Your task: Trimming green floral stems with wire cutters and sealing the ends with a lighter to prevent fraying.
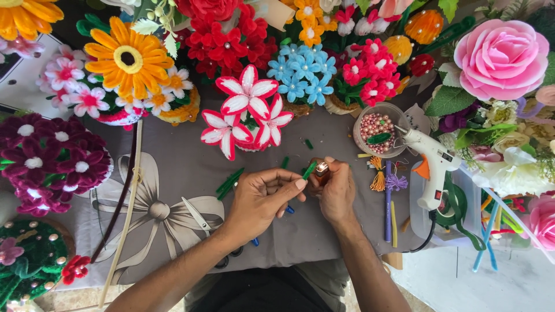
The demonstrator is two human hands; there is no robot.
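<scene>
A grey cloth (173, 173) printed with a pale ribbon bow (151, 202) covers the surface. Handmade flower arrangements (243, 52) crowd its far and side edges. At lower right lies bare pale floor (520, 283). The light is soft, even daylight, casting faint shadows.

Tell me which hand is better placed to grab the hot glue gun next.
Probably the right hand: the hot glue gun stands on its side, nearer it, though its grip holds a lit lighter. The left hand pinches a green stick and would cross over.
</scene>
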